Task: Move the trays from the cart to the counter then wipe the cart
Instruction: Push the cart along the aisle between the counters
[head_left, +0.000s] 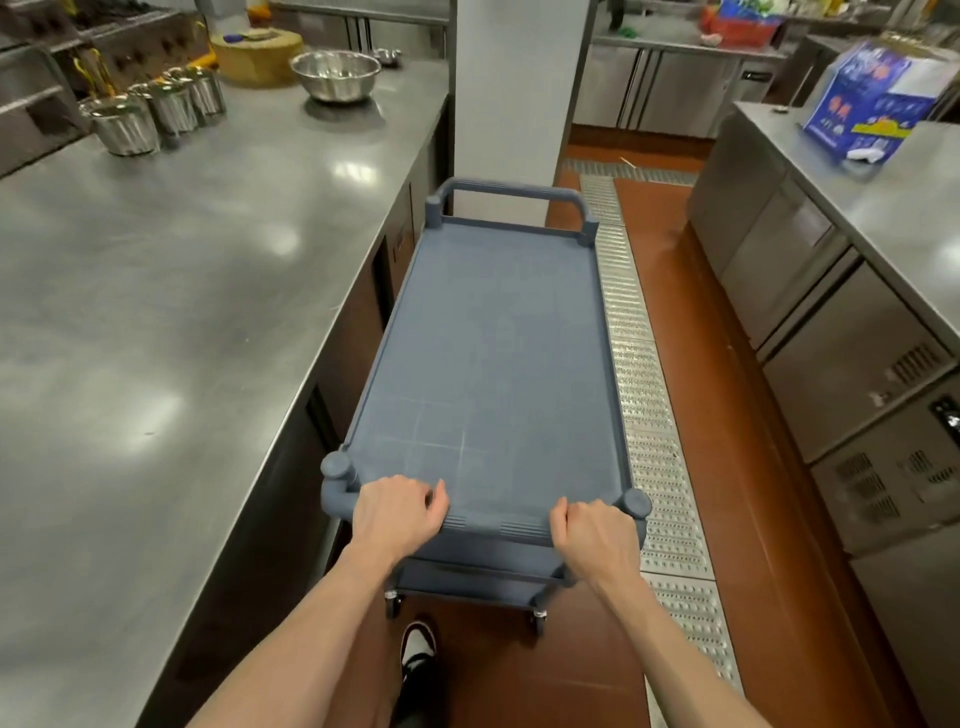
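Head view. Cart: blue, top shelf bare, no trays in sight, standing just beside the steel desk. Left hand and right hand: both closed over the near handle. Step judged: wiping due; a cloth is needed, none visible. Nearby: bowl, canisters, floor drain.

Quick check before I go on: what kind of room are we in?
Most likely a commercial kitchen: long stainless steel counters, a metal mixing bowl, under-counter refrigeration units and a floor drain grate.
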